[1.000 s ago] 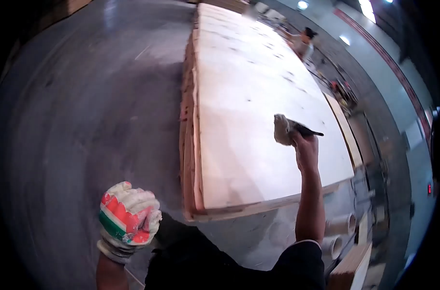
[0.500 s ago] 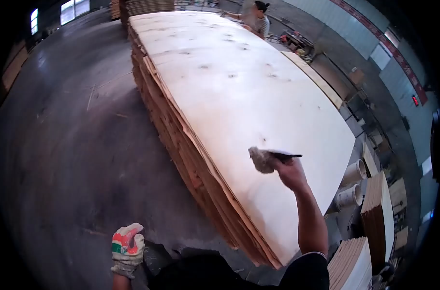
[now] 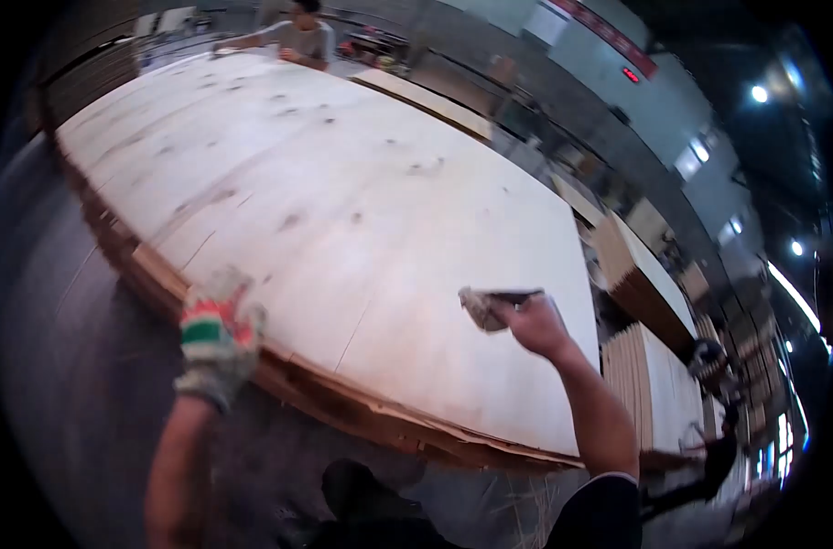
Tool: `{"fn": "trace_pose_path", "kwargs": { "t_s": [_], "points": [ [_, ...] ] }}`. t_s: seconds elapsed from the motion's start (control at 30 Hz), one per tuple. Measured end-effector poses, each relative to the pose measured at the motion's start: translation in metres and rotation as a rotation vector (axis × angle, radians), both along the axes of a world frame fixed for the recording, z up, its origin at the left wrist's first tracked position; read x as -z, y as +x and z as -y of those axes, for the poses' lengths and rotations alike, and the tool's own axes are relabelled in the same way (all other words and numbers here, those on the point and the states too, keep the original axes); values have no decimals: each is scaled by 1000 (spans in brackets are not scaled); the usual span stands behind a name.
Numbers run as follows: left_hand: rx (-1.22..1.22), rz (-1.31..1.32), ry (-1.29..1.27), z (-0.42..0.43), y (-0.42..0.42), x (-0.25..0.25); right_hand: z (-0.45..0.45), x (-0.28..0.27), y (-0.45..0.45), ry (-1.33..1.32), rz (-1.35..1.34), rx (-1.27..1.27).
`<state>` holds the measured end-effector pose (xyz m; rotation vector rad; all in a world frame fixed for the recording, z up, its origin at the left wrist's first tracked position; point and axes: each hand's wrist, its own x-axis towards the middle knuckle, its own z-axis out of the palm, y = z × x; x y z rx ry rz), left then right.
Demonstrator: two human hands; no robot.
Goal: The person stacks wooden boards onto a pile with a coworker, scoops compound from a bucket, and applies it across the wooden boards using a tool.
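My bare right hand is closed around a putty knife with a dark blade. A lump of greyish-tan putty clings to it. This hand is over the near right part of a pale wood veneer sheet, which has scattered knots and a few thin cracks and lies on a tall stack of sheets. My left hand, in a white work glove with red and green patches, is at the near left edge of the sheet. Its fingers are smeared by motion, and I cannot tell whether they touch the wood.
Across the sheet, another person leans with a hand on its far edge. Board stacks stand to the right, with another person in dark clothes beyond. Grey floor lies to the left.
The view has swung to the right. My left hand has come up from beside the stack to the sheet's edge. The right hand still holds the putty knife over the sheet.
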<state>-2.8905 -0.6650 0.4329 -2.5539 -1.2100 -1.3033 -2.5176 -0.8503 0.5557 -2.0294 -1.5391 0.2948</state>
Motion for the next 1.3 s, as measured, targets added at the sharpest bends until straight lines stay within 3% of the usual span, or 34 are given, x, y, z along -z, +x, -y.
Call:
{"fn": "trace_pose_path", "kwargs": {
  "t_s": [0.07,0.13,0.17,0.2,0.3,0.37,0.4,0.47,0.5,0.57,0.63,0.67,0.73,0.8,0.87,0.93,1.0,1.07,1.17,1.23,1.27,1.3],
  "points": [
    [-174,-233,-219,-116,7,34,-39,-13,24,34,219,104],
    [-331,-528,-464,-202,5,28,-93,-25,53,102,325,165],
    [-357,-547,-339,-240,-2,47,-128,-29,73,127,328,208],
    [-397,-568,-469,-254,5,24,-166,-29,97,148,330,241],
    [-399,-531,-439,-317,4,34,-280,8,196,90,292,396],
    [-417,-520,-438,-338,0,47,-342,62,248,511,-890,243],
    [-414,-505,-392,-347,-2,53,-364,89,273,493,-900,250],
    [-404,-508,-359,-373,1,56,-408,135,309,21,-51,770],
    [-430,-525,-333,-372,4,53,-429,133,309,-2,-54,765],
    [-473,-554,-290,-367,5,49,-458,111,292,-130,319,859],
    [-484,-576,-279,-368,3,51,-475,115,297,-227,421,707],
    [-486,-577,-272,-369,2,51,-472,110,300,-296,515,575],
    [-484,-577,-246,-371,1,53,-445,109,299,-286,452,623],
    [-484,-567,-219,-374,-3,56,-395,102,268,-314,297,364],
    [-480,-552,-221,-374,-2,58,-339,98,206,-288,183,283],
    [-467,-500,-272,-372,0,53,-269,125,156,-158,-61,70],
    [-454,-491,-352,-364,3,42,-199,133,73,-193,223,-37],
    [-439,-504,-400,-358,-2,35,-139,120,-33,-150,371,-44],
    [-188,-534,-345,-330,-31,31,-81,115,-130,-190,362,6],
    [-135,-529,-325,-311,-57,40,-68,120,-153,-215,224,440],
    [-80,-542,-304,-301,-68,46,-78,115,-139,-423,251,588],
    [-61,-536,-305,-296,-66,35,-94,99,-119,-357,73,639]
  ]
}}
